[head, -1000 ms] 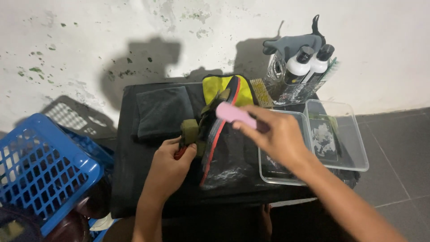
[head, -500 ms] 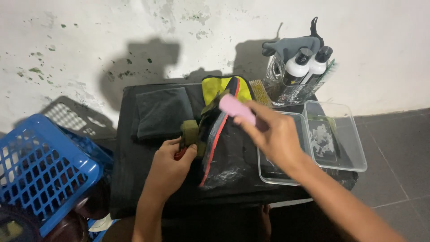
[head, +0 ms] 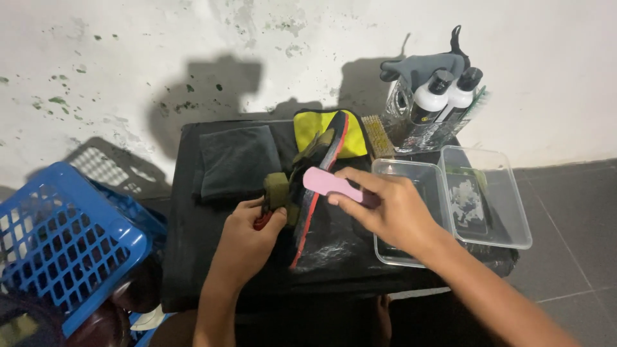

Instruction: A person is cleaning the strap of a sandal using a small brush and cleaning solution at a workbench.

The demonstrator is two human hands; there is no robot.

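My left hand (head: 247,234) grips the near side of a shoe (head: 307,186) with an olive upper and a red-edged black sole, tipped on its side on the black-covered table (head: 193,257). My right hand (head: 385,209) holds a pink brush (head: 331,184) against the sole's edge, thumb and fingers wrapped around its handle. A yellow cloth (head: 321,128) lies just behind the shoe.
A folded dark grey cloth (head: 234,160) lies left of the shoe. Two clear plastic trays (head: 488,205) sit at the right, with a wooden brush (head: 376,136) and two capped bottles (head: 443,96) in a clear holder behind. A blue plastic basket (head: 64,238) stands at the left.
My right hand has shifted the pink brush along the sole, first up toward the toe, then back down and left. My left hand keeps its hold on the shoe.
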